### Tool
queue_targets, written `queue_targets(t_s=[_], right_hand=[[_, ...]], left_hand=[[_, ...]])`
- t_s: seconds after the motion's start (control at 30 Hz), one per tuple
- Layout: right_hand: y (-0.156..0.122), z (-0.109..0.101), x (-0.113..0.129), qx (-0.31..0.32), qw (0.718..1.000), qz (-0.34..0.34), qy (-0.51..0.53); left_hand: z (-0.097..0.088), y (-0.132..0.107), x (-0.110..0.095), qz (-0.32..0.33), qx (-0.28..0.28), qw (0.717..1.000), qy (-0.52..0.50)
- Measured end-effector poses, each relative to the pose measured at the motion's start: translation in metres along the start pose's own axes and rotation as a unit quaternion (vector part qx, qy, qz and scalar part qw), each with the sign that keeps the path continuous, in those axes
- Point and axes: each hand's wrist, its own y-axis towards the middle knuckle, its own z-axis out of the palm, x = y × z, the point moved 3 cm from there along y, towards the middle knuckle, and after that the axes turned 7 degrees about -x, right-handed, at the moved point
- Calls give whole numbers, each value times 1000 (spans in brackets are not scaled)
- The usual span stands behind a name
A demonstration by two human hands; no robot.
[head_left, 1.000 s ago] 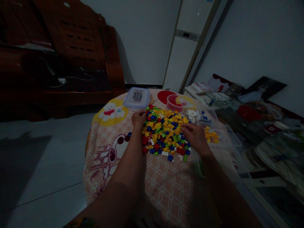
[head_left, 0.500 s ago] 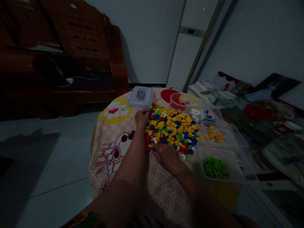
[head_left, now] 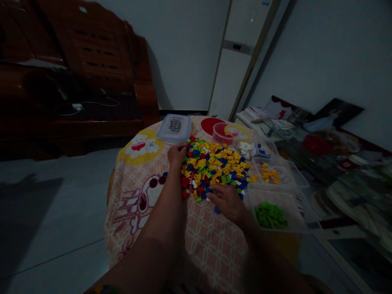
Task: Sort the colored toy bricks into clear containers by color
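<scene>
A heap of small toy building bricks (head_left: 214,163) in yellow, blue, red, green and white covers the middle of the round table. My left hand (head_left: 177,155) rests at the heap's left edge, its fingers curled in; whatever they may hold is hidden. At the near edge of the heap is my right hand (head_left: 228,202), palm down, thumb and fingers apart and reaching over blue and white bricks. One blue brick (head_left: 217,210) lies on the tablecloth (head_left: 211,241) just below this hand. Green bricks (head_left: 271,215) fill part of a clear plastic box (head_left: 295,229) on the right.
Behind that box, another clear tray holds yellow bricks (head_left: 269,174), and one farther back has blue bricks (head_left: 262,150). White bricks (head_left: 245,149) lie beside it. A round clear tub (head_left: 223,132) and a lidded box (head_left: 174,127) stand at the table's far side.
My right hand has shifted right along the heap's near edge, uncovering bricks there. A blue brick now shows on the cloth below it. My left hand stays at the left edge.
</scene>
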Motion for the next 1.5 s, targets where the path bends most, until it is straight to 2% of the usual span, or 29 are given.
queue_targets(t_s=[0.1, 0.2, 0.27, 0.37, 0.47, 0.53, 0.6, 0.67, 0.77, 0.87, 0.97, 1.07, 1.17, 1.27, 1.4, 1.5], right_hand=[[0, -17, -13, -19, 997, 42, 67], [11, -50, -31, -82, 984, 104, 119], [26, -79, -44, -141, 968, 146, 150], [57, -127, -64, -263, 932, 182, 168], [86, -170, -85, -420, 873, 199, 150], [97, -188, -96, -487, 846, 185, 111], [100, -193, -101, -501, 846, 168, 71], [95, -186, -100, -483, 863, 143, 41], [73, -160, -85, -428, 897, 107, 11], [50, -123, -62, -342, 937, 63, 10], [32, -82, -45, -242, 968, 62, 30], [26, -44, -29, -145, 989, 8, -27], [27, -15, -17, -62, 990, -33, -124], [32, 5, -8, -5, 972, -43, -232], [36, 22, -3, 43, 938, -52, -339], [36, 27, -3, 51, 927, -47, -369]], left_hand=[[-1, 0, -2, 3, 2, 1000, 6], [-3, -1, -3, 15, 1, 1000, 4], [-3, -1, -2, 14, 0, 1000, 2], [-3, -1, -2, 8, 3, 1000, 1], [-3, -1, -2, 1, 3, 1000, 2], [-3, 0, -2, -1, 2, 1000, 1], [-3, 0, -1, -1, 2, 1000, -1], [-1, 1, 0, 1, 1, 1000, -3], [0, 1, 2, 0, 2, 1000, -8], [1, 0, 1, 3, 2, 1000, -11], [1, 0, 0, 3, -2, 1000, -1], [0, -1, -1, 0, -1, 1000, 11], [-2, -2, -3, -2, 6, 1000, 11], [-4, -4, -5, -6, 7, 1000, 6], [-6, -6, -9, -1, 3, 1000, 3], [-6, -6, -10, -4, 5, 1000, 2]])
